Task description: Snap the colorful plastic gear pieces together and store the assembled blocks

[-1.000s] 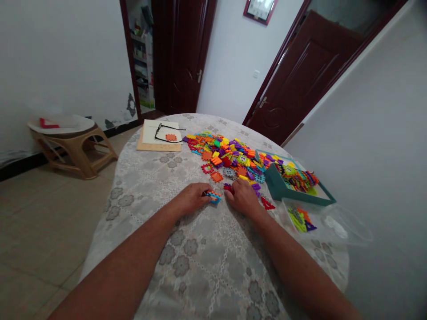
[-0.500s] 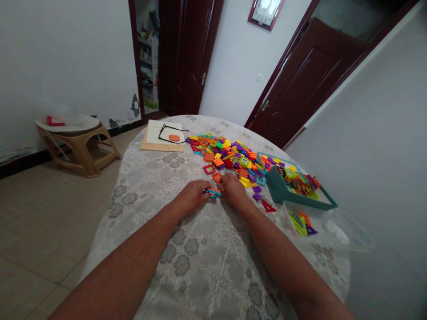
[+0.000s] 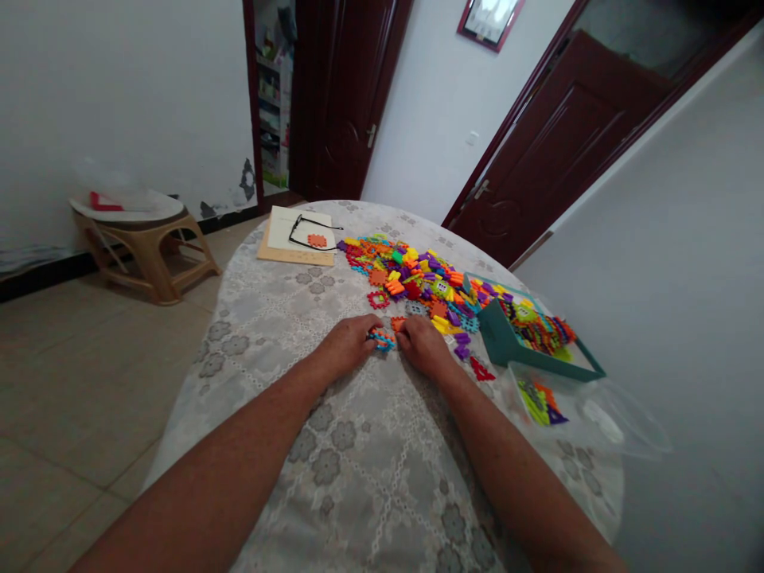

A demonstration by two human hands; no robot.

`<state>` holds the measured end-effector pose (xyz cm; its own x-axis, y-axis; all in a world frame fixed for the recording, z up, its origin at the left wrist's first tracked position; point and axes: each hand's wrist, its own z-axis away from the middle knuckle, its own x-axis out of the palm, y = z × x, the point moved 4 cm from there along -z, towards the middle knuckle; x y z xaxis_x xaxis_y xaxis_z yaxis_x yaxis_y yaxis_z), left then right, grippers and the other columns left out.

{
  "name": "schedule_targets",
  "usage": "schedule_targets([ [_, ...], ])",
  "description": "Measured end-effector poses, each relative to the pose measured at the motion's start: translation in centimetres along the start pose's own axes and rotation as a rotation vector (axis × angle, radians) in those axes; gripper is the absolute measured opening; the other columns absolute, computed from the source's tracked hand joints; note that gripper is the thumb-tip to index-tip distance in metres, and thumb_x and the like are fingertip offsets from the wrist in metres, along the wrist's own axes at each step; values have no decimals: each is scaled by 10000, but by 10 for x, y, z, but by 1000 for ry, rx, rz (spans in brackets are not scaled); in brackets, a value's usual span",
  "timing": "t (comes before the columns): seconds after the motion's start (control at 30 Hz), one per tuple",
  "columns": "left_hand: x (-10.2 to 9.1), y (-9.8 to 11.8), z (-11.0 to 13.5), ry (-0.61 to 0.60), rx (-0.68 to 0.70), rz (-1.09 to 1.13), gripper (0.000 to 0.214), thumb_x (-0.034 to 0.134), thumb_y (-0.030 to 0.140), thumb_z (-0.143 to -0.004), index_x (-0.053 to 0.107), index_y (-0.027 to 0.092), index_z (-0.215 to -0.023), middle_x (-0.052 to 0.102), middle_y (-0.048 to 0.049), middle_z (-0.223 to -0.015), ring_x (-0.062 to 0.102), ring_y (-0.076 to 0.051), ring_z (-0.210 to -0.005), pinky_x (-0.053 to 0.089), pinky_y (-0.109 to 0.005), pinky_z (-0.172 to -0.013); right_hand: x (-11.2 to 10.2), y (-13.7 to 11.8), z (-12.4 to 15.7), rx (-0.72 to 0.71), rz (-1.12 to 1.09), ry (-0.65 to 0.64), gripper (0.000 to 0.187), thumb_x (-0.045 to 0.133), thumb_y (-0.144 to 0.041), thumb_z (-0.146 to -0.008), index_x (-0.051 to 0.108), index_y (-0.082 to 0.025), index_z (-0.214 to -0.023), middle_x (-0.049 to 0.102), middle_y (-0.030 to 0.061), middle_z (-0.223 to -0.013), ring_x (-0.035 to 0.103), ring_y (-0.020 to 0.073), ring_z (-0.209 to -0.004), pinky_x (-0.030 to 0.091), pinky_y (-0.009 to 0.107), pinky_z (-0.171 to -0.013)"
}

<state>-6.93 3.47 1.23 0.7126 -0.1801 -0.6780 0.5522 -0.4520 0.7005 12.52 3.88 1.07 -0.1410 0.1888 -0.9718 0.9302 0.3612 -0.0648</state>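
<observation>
My left hand point(image 3: 348, 344) and my right hand point(image 3: 422, 344) rest on the lace tablecloth point(image 3: 334, 446) and meet over a small joined cluster of plastic pieces point(image 3: 382, 340), blue and orange. Both hands have their fingers curled and pinch that cluster from either side. An orange piece point(image 3: 397, 323) sits at my right fingertips. Just beyond lies a big heap of coloured interlocking pieces point(image 3: 411, 274). A red triangular piece point(image 3: 481, 370) lies right of my right wrist.
A teal box point(image 3: 507, 346) full of pieces stands to the right, with a clear plastic bag point(image 3: 573, 406) holding a few more nearer me. Far left on the table lie papers point(image 3: 295, 239) with black glasses point(image 3: 310, 231). A tan stool point(image 3: 146, 243) stands on the floor, left.
My right hand came left from the edge of the heap to meet the left hand at the cluster. The camera view shifted slightly.
</observation>
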Motion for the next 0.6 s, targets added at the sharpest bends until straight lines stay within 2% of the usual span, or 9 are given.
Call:
schedule_targets([
  [0.13,0,-2,0,9,-12,7,439,645,143,-858,695,232,-1285,783,-67,-1175,714,-236,-1078,507,-333,-1011,-1,2,-1,-24,-75,68,127,540,-185,-978,624,-185,-884,647,99,-969,566,232,-952,435,332,-867],
  [0.23,1,-1,0,13,1,5,452,652,141,-858,688,208,-1304,771,-93,-1216,707,-246,-1108,506,-354,-1031,-8,4,0,-27,-368,86,146,522,-243,-1000,625,-192,-910,655,65,-941,588,209,-911,451,314,-832],
  [0.37,2,-2,-1,51,31,5,445,674,136,-860,688,185,-1302,737,-116,-1295,675,-253,-1192,484,-364,-1076,-11,5,0,-13,-778,-106,221,535,-392,-1025,652,-207,-994,692,17,-939,627,177,-858,474,275,-756],
  [0.5,3,-6,-1,96,0,-2,559,676,115,-848,619,152,-1402,713,-140,-1313,668,-251,-1182,483,-367,-1075,-10,3,0,-2,-877,-225,238,578,-430,-1005,652,-208,-966,674,-5,-868,610,158,-780,473,259,-710],
  [0.6,4,-6,0,83,25,-5,444,661,125,-860,675,182,-1300,735,-105,-1232,675,-238,-1130,491,-351,-1034,-9,2,-3,-1,-929,-263,242,579,-442,-1003,654,-212,-985,677,-5,-871,619,157,-760,492,263,-702],
])
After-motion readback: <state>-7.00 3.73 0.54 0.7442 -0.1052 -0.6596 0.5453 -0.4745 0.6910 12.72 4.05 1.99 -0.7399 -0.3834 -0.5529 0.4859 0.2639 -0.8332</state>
